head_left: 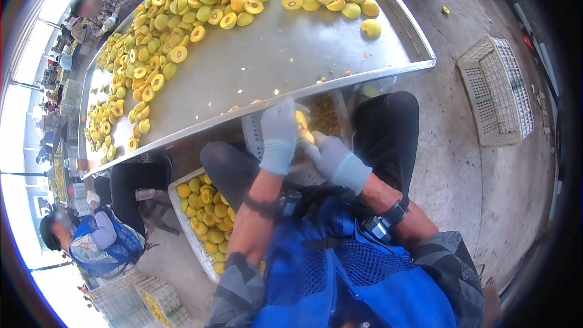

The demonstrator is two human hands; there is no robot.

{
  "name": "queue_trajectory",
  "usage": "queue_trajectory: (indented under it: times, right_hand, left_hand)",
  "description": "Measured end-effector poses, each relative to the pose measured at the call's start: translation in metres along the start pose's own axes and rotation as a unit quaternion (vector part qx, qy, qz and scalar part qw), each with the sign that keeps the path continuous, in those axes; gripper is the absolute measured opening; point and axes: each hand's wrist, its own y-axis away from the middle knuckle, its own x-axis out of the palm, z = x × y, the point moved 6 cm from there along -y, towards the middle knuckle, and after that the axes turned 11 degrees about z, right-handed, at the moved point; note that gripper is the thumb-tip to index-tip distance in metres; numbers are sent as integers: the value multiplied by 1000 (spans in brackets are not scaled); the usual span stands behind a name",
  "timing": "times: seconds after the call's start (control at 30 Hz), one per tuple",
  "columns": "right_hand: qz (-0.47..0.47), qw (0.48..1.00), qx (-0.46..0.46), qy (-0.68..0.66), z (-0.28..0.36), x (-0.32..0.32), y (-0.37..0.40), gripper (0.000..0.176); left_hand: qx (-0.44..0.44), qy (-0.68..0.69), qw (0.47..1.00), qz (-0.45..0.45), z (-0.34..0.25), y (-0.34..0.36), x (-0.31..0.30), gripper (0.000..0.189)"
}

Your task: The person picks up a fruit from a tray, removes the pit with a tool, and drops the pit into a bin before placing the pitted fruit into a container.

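Gloved left hand (280, 130) and gloved right hand (337, 161) clamping yellow fruit piece (302, 126) between them, just off metal table's (243, 85) near edge.

Live from the head, we're just off the table's (243, 79) near side, looking forward and down, close in.

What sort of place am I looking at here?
Probably a fruit-processing workshop: a big metal table is strewn with yellow fruit, many cut in half, crates stand on the floor, and another worker sits close by in a blue vest.
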Motion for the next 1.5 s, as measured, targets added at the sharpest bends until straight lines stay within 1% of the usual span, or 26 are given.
queue_trajectory:
  times: [0.07,0.13,0.2,0.23,0.27,0.3,0.37,0.4,0.47,0.57,0.67,0.77,0.87,0.9,0.97,1.07,1.17,1.27,1.37,1.47,1.5]
  right_hand:
    - [1,1000,0,4,-9,0,-5,42]
    - [-15,1000,-8,-5,-5,-5,-3,42]
    - [-16,1000,-17,1,0,-7,-1,41]
    - [-16,1000,-24,11,4,-9,-1,42]
    - [-17,999,-32,22,7,-12,-2,42]
    - [-17,998,-20,56,8,-13,-3,42]
    - [-14,992,8,128,8,-15,-2,43]
    - [-12,988,11,154,9,-16,-2,44]
    - [-5,978,21,206,7,-15,2,44]
    - [4,978,34,206,8,-13,3,43]
    - [1,994,16,111,-1,-1,0,43]
    - [-1,998,2,56,4,-2,3,43]
    - [16,998,-47,-41,-4,1,0,47]
    - [47,995,-7,-87,-3,2,2,49]
    - [110,975,75,-178,9,0,9,52]
    - [171,931,128,-296,5,4,15,54]
    - [205,869,163,-420,5,14,20,51]
    - [247,824,129,-493,12,14,24,48]
    - [271,800,100,-525,5,17,22,47]
    - [281,784,91,-546,4,16,22,47]
    - [287,775,87,-556,1,18,22,47]
  left_hand:
    - [24,-17,999,15,11,-4,3,50]
    - [43,-11,999,24,8,-6,4,50]
    - [38,48,998,26,4,1,1,51]
    - [31,99,994,28,-16,4,-3,51]
    - [13,142,989,30,-18,5,-4,51]
    - [-6,186,982,31,-21,6,-5,51]
    - [-69,265,961,29,-6,8,-1,50]
    - [-29,186,981,44,-10,6,-4,50]
    - [50,25,996,74,-14,8,-5,49]
    - [-39,198,978,56,9,7,0,47]
    - [-116,312,943,-22,12,13,5,46]
    - [-137,403,902,-75,13,19,11,45]
    - [-96,383,912,-109,11,23,13,45]
    - [-83,390,910,-113,10,23,14,44]
    - [-57,404,905,-123,7,23,14,43]
    - [-40,454,879,-140,-12,24,21,41]
    - [-87,402,909,-71,-9,28,20,38]
    - [-106,399,909,-57,-7,25,19,38]
    - [-115,420,896,-81,-2,25,22,38]
    - [-136,414,897,-80,-1,26,23,39]
    - [-152,433,885,-80,2,26,25,39]
